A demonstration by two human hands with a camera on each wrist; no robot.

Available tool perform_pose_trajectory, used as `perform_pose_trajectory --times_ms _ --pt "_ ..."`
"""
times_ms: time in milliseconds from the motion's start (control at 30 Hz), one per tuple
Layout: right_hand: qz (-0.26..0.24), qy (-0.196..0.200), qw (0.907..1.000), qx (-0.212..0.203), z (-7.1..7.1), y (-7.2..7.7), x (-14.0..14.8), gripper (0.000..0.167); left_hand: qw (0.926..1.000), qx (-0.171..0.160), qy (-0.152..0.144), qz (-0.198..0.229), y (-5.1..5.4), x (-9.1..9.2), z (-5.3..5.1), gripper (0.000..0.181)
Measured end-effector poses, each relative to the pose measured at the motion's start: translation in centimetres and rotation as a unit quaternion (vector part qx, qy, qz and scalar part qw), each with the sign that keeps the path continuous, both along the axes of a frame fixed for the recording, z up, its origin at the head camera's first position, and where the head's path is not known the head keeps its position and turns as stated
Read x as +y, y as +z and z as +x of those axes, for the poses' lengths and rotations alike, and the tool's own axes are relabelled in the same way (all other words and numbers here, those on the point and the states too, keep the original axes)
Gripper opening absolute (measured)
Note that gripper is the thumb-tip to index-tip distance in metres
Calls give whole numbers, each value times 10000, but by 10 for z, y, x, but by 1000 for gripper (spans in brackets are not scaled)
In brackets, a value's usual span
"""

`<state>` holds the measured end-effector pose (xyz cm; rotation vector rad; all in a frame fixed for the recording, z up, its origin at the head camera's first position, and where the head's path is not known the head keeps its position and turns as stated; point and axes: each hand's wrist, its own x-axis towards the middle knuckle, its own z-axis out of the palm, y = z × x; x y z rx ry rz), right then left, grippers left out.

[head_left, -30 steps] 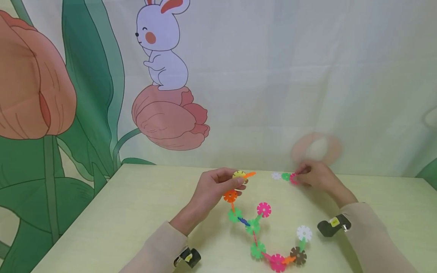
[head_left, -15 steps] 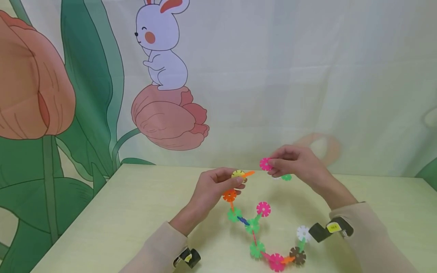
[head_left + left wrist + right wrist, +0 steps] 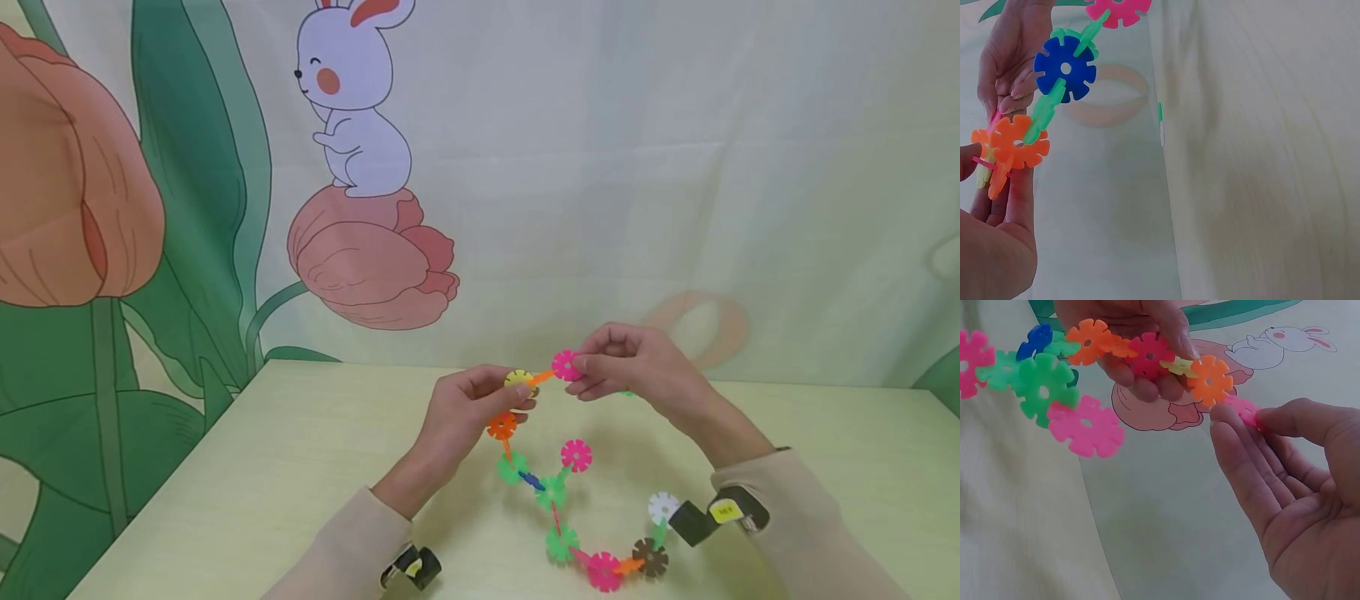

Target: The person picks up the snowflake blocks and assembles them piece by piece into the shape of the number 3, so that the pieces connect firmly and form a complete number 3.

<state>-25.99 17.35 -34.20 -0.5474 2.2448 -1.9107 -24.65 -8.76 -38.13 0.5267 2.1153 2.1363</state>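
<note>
My left hand point(image 3: 468, 408) pinches a yellow snowflake disc point(image 3: 519, 381) near one end of a chain of slotted plastic snowflake discs. From this disc an orange disc point(image 3: 1209, 381) sticks out to the right. My right hand point(image 3: 645, 371) holds a pink snowflake disc point(image 3: 566, 365) between thumb and fingers, its edge meeting that orange disc; how deep the slots sit in each other cannot be told. Below the left hand hangs the rest of the chain, with another orange disc point(image 3: 502, 425), a blue disc point(image 3: 1065, 69), several green ones and a brown disc point(image 3: 650, 558).
A pale wooden table point(image 3: 300, 500) lies under both hands. Behind the right hand a loose green disc point(image 3: 630, 392) peeks out at the far edge, with a white disc point(image 3: 1162, 134) next to it in the left wrist view. A printed cloth point(image 3: 525, 167) hangs behind.
My right hand has picked the pink disc off the table's far edge and carried it left and up to the orange disc. The left hand has stayed nearly still with the chain.
</note>
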Motion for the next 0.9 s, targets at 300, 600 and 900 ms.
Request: perform_pose_trajectory --times_ms 300,600,900 --pt "-20 -39 10000 -3 2 1 -2 24 9999 -71 98 -37 1 0 0 29" --pt "17 -66 9998 180 3 1 -5 24 9999 -86 110 -72 1 0 -1 29" --pt "-18 -84 9997 225 8 3 -10 22 9999 -145 57 64 1 -1 0 27"
